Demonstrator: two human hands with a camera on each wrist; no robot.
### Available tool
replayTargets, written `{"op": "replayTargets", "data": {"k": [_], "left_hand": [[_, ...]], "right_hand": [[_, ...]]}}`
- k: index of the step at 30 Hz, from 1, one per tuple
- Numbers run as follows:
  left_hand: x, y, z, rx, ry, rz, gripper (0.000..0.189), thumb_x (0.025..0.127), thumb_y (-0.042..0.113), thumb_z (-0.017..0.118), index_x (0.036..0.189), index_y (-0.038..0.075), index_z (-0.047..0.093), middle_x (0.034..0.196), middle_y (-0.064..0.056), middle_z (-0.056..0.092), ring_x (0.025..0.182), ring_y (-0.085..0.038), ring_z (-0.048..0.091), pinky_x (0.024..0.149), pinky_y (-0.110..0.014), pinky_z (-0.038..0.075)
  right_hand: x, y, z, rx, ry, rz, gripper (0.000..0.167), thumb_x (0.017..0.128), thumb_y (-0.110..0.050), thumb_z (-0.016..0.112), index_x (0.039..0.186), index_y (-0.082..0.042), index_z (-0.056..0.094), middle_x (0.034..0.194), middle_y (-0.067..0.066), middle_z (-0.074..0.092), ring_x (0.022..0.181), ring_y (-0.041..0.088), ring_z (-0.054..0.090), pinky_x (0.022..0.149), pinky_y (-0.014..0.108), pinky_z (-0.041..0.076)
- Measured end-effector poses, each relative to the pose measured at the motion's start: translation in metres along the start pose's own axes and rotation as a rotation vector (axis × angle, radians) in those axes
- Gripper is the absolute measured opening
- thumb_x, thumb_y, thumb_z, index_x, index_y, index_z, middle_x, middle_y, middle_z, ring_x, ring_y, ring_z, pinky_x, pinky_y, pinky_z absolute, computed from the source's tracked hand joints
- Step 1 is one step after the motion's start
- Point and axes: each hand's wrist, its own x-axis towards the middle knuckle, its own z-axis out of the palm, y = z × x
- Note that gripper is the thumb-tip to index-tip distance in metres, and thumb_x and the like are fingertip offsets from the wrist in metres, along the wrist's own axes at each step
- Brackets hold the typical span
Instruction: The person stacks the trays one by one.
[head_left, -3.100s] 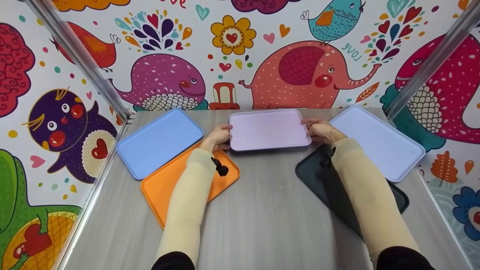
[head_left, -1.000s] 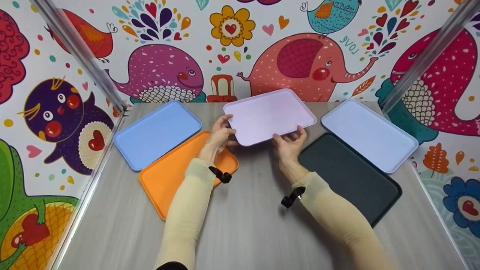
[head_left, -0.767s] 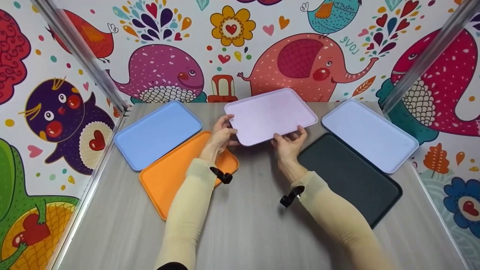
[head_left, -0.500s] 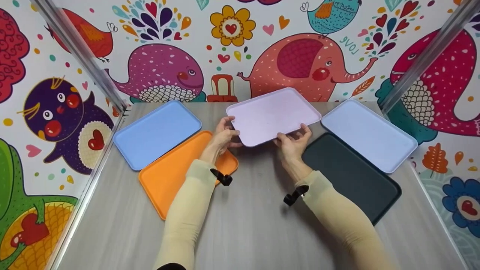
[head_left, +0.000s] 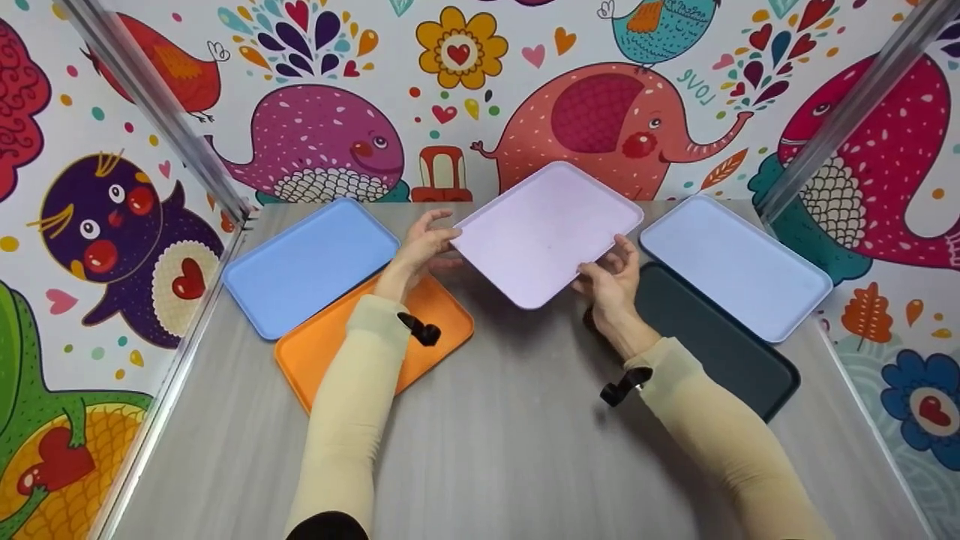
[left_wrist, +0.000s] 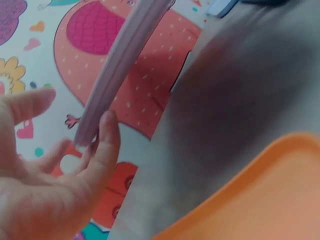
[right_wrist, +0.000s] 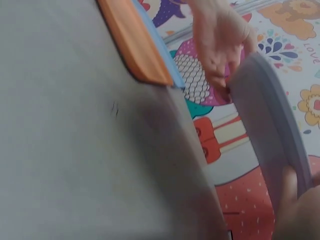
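A pale lilac tray (head_left: pixel 550 234) is held up off the table, tilted, its near corner pointing toward me. My right hand (head_left: pixel 616 296) grips it by the right near edge, thumb on the upper side and fingers beneath. At the left corner is my left hand (head_left: pixel 420 251); its fingers touch the tray rim from below, and in the left wrist view its thumb (left_wrist: pixel 37 102) stands apart from the tray (left_wrist: pixel 117 70). The right wrist view shows the tray's underside (right_wrist: pixel 262 125) between both hands.
On the left of the table (head_left: pixel 495 442) lie a blue tray (head_left: pixel 311 270) and an orange tray (head_left: pixel 442 315) partly under my left arm. On the right lie a pale blue tray (head_left: pixel 739 266) and a dark green tray (head_left: pixel 720 345). A patterned wall (head_left: pixel 480 112) stands behind.
The lilac tray has been lifted, tilted and turned so its near corner swings forward. My right hand shifted from its right end to the near edge; my left thumb has loosened from the tray.
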Motion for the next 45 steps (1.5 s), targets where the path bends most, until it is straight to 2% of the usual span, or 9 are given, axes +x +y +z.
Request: {"op": "replayTargets", "data": {"k": [5,12,21,28,31,34,37,40,45], "left_hand": [[0.004,0.01,-0.01,0.025,-0.09,-0.046,0.059,0.112,0.019,0.066,0.167,0.014,0.047,0.128,-0.011,0.069,0.097,-0.018,0.076,0.085,-0.038,0.069],[0.006,0.017,-0.014,0.01,-0.226,-0.102,0.065,0.11,0.017,0.068,0.171,0.027,0.047,0.16,-0.013,0.06,0.117,-0.024,0.076,0.096,-0.038,0.068],[0.003,0.017,-0.012,0.03,-0.32,-0.101,0.072,0.108,0.0,0.064,0.173,0.023,0.045,0.141,-0.012,0.067,0.105,-0.021,0.076,0.099,-0.04,0.066],[0.003,0.012,-0.01,0.114,-0.292,-0.06,0.083,0.097,-0.012,0.071,0.17,0.021,0.048,0.145,-0.016,0.066,0.114,-0.024,0.072,0.12,-0.059,0.057],[0.003,0.01,-0.009,0.124,-0.28,-0.042,0.085,0.095,-0.013,0.072,0.17,0.019,0.048,0.147,-0.018,0.065,0.116,-0.026,0.071,0.124,-0.064,0.053],[0.002,0.007,-0.008,0.119,-0.267,-0.029,0.087,0.094,-0.016,0.071,0.171,0.018,0.047,0.146,-0.019,0.064,0.114,-0.025,0.071,0.117,-0.057,0.06],[0.003,0.001,-0.008,0.131,-0.249,-0.017,0.089,0.093,-0.018,0.07,0.172,0.016,0.045,0.148,-0.021,0.063,0.111,-0.024,0.071,0.1,-0.041,0.069],[0.004,-0.006,-0.007,0.148,-0.226,-0.006,0.091,0.091,-0.02,0.069,0.172,0.013,0.044,0.154,-0.026,0.059,0.109,-0.024,0.069,0.084,-0.031,0.068],[0.005,-0.017,-0.005,0.243,-0.171,0.005,0.093,0.087,-0.018,0.07,0.171,0.012,0.045,0.161,-0.027,0.055,0.116,-0.029,0.064,0.081,-0.029,0.067]], "right_hand": [[0.005,-0.005,-0.012,0.002,-0.094,0.019,0.081,0.097,0.012,0.068,0.162,-0.027,0.041,0.131,0.0,0.061,0.103,0.016,0.073,0.067,0.027,0.067],[0.014,-0.009,-0.022,0.007,-0.242,0.007,0.076,0.097,0.016,0.062,0.162,-0.02,0.042,0.118,-0.002,0.067,0.093,0.013,0.072,0.064,0.028,0.067],[0.029,-0.017,-0.031,-0.024,-0.386,0.008,0.075,0.097,0.018,0.062,0.162,-0.016,0.044,0.119,-0.002,0.075,0.1,0.016,0.076,0.073,0.037,0.071],[0.046,-0.025,-0.033,-0.052,-0.44,0.03,0.078,0.096,0.02,0.061,0.164,-0.016,0.045,0.12,0.0,0.075,0.102,0.015,0.077,0.075,0.034,0.071],[0.052,-0.029,-0.032,-0.074,-0.454,0.058,0.078,0.099,0.019,0.062,0.166,-0.016,0.045,0.125,0.001,0.073,0.106,0.016,0.076,0.081,0.034,0.071],[0.06,-0.03,-0.031,-0.136,-0.458,0.074,0.077,0.1,0.017,0.063,0.167,-0.014,0.045,0.132,0.001,0.068,0.113,0.016,0.072,0.085,0.032,0.07],[0.068,-0.028,-0.028,-0.25,-0.452,0.077,0.076,0.1,0.015,0.064,0.168,-0.013,0.047,0.138,0.003,0.062,0.115,0.017,0.067,0.085,0.028,0.066],[0.074,-0.025,-0.026,-0.37,-0.442,0.081,0.075,0.1,0.011,0.064,0.169,-0.014,0.048,0.147,0.006,0.058,0.115,0.018,0.066,0.087,0.028,0.061],[0.082,-0.017,-0.021,-0.45,-0.423,0.099,0.076,0.099,0.01,0.063,0.17,-0.015,0.049,0.163,0.015,0.051,0.117,0.02,0.065,0.093,0.03,0.062]]}}
